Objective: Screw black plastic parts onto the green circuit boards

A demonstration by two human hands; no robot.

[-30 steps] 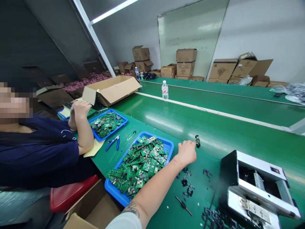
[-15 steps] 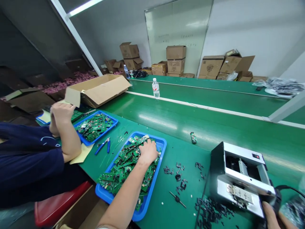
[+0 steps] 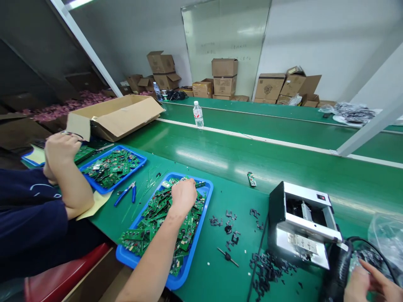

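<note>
The right hand (image 3: 367,285) has moved out to a clear plastic bag (image 3: 387,235), fingers open; the left hand (image 3: 184,196) curls into a blue tray (image 3: 206,209) still heaped with green circuit boards (image 3: 151,214), its grip unclear.

One head-worn view, looking forward and down across the green counter (image 3: 201,159). The left hand (image 3: 184,196) and right hand (image 3: 368,285) are close, at lower frame; a co-worker (image 3: 31,214) is close at left edge; cardboard boxes (image 3: 224,77) are far off, upper middle.

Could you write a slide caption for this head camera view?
Left hand among green circuit boards filling a blue plastic tray; right hand by a clear plastic bag.
</note>
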